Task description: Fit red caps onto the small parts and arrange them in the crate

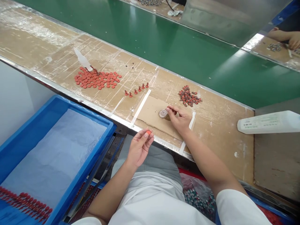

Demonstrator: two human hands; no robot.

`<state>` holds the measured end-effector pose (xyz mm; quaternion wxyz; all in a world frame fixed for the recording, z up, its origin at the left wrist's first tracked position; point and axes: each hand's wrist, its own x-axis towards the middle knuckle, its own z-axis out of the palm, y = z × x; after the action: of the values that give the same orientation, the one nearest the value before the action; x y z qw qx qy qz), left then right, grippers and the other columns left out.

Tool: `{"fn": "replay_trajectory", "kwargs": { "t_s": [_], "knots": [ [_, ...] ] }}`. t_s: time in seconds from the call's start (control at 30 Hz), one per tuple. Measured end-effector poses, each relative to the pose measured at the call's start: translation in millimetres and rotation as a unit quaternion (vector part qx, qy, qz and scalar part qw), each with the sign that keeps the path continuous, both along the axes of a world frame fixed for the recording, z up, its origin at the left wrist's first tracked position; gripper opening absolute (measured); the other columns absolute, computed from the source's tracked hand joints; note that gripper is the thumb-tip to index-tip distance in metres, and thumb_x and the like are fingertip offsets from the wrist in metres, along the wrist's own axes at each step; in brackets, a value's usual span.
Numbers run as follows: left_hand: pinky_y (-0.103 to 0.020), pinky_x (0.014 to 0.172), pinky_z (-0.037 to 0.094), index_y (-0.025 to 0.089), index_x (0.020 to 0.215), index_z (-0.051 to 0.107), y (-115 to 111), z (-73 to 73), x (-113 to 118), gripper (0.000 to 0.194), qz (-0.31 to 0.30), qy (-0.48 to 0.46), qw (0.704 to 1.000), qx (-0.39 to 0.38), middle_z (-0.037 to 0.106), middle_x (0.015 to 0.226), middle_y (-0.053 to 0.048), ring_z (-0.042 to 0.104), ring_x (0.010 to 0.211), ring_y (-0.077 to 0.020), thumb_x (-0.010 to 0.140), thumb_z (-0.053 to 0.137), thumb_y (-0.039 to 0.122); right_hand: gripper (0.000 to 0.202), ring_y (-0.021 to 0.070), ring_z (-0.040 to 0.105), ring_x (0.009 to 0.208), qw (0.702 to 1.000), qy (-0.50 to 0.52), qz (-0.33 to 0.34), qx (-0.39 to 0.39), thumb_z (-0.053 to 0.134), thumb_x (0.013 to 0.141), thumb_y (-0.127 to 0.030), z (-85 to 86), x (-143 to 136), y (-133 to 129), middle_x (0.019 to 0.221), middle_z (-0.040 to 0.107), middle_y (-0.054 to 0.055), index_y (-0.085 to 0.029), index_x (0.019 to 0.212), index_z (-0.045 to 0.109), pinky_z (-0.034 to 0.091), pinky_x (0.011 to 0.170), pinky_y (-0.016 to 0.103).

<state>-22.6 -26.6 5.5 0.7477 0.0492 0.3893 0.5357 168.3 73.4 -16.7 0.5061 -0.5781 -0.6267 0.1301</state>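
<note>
The left hand [138,147] hovers just off the near edge of the bench [217,125], its fingers [144,135] pinched narrowly on a small red disc [148,132], too small to tell its facing. Right of it, the right hand [180,119] rests on a cardboard sheet [150,113], fingertips closed against a small round spool [163,113] lying flat. Far right lies a white bottle [269,122], long axis left-right, its label unreadable.

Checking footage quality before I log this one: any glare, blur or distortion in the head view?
Head view: sharp on the left hand holding a small red disc; bright glare on the metal panel at top right and along the bench edge; lines bow slightly toward the corners; soft, shadowless lighting.
</note>
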Motion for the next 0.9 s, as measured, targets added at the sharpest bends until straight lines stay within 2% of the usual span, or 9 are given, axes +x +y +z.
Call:
{"fn": "replay_trajectory", "kwargs": {
  "t_s": [0.27, 0.43, 0.67, 0.77, 0.9],
  "knots": [
    [-0.017, 0.08, 0.056, 0.016, 0.094, 0.069, -0.1, 0.3, -1.8, 0.019, 0.0, -0.007, 1.0, 0.001, 0.072, 0.094, -0.003, 0.068, 0.083, -0.0079, 0.075, 0.071, 0.016, 0.019, 0.0196, 0.066, 0.079, 1.0, -0.008, 0.022, -0.008, 0.063, 0.081, -0.038, 0.4, -0.8, -0.3, 0.093, 0.072, 0.005, -0.025, 0.092, 0.073, 0.054, 0.076, 0.035],
    [-0.017, 0.08, 0.056, 0.015, 0.095, 0.069, -0.4, 0.5, -3.9, 0.019, 0.003, -0.014, 1.0, 0.004, 0.072, 0.095, -0.003, 0.068, 0.083, -0.0075, 0.076, 0.07, 0.015, 0.017, 0.0199, 0.067, 0.08, 0.999, -0.002, 0.04, 0.023, 0.064, 0.081, -0.034, 0.4, -1.6, 0.2, 0.091, 0.072, 0.005, -0.025, 0.091, 0.073, 0.055, 0.077, 0.036],
    [-0.017, 0.081, 0.055, 0.015, 0.096, 0.069, -0.8, 1.0, -4.3, 0.02, 0.003, -0.012, 1.0, 0.008, 0.072, 0.096, -0.003, 0.069, 0.085, -0.0082, 0.077, 0.07, 0.015, 0.016, 0.0191, 0.066, 0.078, 0.999, -0.009, 0.039, 0.012, 0.065, 0.08, -0.034, 0.5, -1.5, -0.1, 0.091, 0.073, 0.005, -0.025, 0.091, 0.073, 0.055, 0.076, 0.035],
    [-0.018, 0.082, 0.055, 0.016, 0.096, 0.068, 0.0, 1.7, -4.1, 0.021, 0.003, -0.007, 1.0, 0.005, 0.072, 0.097, -0.004, 0.069, 0.086, -0.009, 0.075, 0.07, 0.015, 0.018, 0.0171, 0.065, 0.072, 0.999, 0.023, 0.021, 0.006, 0.067, 0.078, -0.036, 0.5, -1.0, 0.4, 0.087, 0.073, 0.004, -0.024, 0.09, 0.073, 0.055, 0.072, 0.034],
    [-0.018, 0.082, 0.055, 0.016, 0.097, 0.068, 2.7, 2.9, -2.9, 0.023, 0.005, 0.001, 1.0, 0.001, 0.072, 0.098, -0.004, 0.069, 0.086, -0.0099, 0.074, 0.072, 0.016, 0.028, 0.0176, 0.067, 0.077, 0.991, 0.13, 0.0, -0.04, 0.069, 0.076, -0.041, -1.8, -0.8, 1.9, 0.089, 0.073, 0.004, -0.021, 0.095, 0.072, 0.056, 0.074, 0.033]
  ]
}}
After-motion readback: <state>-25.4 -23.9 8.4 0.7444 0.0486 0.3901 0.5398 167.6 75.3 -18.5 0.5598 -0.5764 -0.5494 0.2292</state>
